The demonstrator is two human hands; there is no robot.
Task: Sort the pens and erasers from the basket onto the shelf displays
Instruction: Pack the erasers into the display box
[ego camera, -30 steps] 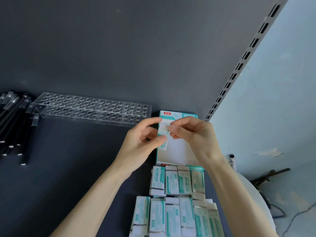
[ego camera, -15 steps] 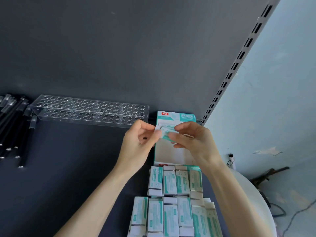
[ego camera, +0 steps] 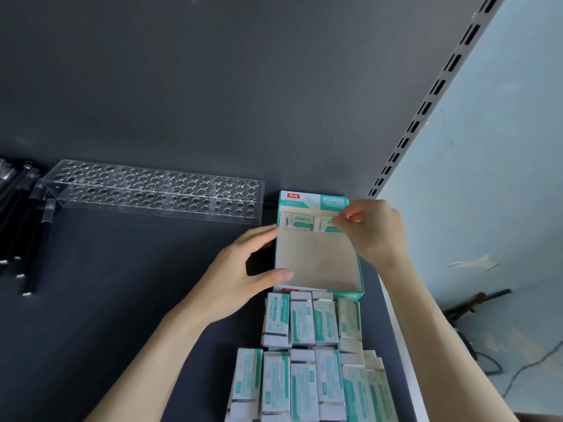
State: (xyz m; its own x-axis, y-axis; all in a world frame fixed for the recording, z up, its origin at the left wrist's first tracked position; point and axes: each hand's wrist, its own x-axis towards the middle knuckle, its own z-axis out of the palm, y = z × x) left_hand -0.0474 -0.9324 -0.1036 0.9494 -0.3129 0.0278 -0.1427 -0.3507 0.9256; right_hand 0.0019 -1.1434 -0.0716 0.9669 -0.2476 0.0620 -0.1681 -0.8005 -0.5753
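Clear glossy plastic rack (ego camera: 152, 194)
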